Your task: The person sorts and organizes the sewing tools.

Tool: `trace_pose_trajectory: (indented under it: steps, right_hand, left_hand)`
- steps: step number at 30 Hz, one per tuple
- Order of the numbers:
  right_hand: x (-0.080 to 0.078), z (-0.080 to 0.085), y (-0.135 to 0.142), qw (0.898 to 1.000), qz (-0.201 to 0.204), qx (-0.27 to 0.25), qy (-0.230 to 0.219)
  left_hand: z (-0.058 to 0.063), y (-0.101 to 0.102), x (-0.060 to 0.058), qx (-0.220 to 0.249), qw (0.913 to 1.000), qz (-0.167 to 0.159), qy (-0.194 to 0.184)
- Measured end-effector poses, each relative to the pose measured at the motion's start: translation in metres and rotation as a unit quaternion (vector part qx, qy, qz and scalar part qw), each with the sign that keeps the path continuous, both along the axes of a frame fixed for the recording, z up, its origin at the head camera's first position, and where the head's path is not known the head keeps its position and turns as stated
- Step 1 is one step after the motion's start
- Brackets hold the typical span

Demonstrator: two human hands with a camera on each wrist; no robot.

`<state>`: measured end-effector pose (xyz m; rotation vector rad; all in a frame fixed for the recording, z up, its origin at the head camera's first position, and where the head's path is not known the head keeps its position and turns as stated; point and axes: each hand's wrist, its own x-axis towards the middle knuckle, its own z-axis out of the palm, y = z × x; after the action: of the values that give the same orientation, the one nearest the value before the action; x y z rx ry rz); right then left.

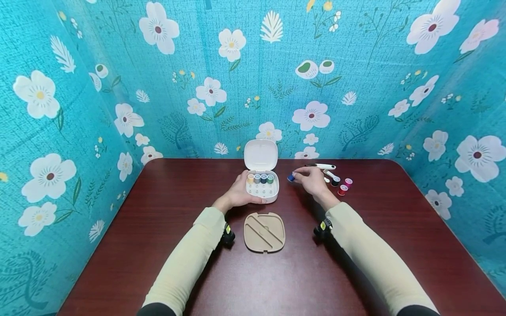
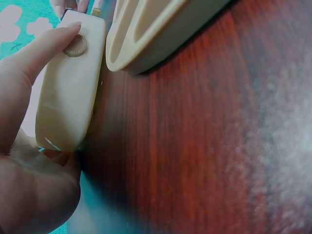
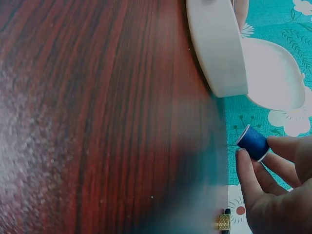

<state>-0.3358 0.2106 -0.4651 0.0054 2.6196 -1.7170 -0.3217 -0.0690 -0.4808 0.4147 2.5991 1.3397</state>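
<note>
A white sewing box [image 1: 274, 196] stands on the table with its lid [image 1: 261, 154] raised at the back. Its far row of pegs carries several thread spools: yellow [image 1: 251, 179], grey, dark blue and green [image 1: 270, 179]. My left hand [image 1: 238, 192] grips the box from its left side, the thumb across the front next to a round tan button [image 2: 75, 46] in the left wrist view. To the right of the box, my right hand [image 1: 315, 181] pinches a blue thread spool [image 3: 253, 143] between thumb and fingers, held tilted and apart from the box.
In front of the box lies a tan tray [image 1: 264, 235] with long grooves. Beyond my right hand are black [image 1: 335, 181], pink [image 1: 348, 183] and red [image 1: 342, 190] spools, plus a white-handled tool [image 1: 326, 166]. A floral cloth [image 1: 237, 87] hangs behind the table.
</note>
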Motion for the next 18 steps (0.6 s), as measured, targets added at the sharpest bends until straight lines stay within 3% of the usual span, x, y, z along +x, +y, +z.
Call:
trace_pose_trajectory:
  steps: [18]
  right_hand:
    - [0.0069,0.0031,-0.0077,0.999,0.036,-0.032,-0.013]
  left_hand:
    - [0.0013,0.0008,0.0012,0.005,1.0,-0.002,0.002]
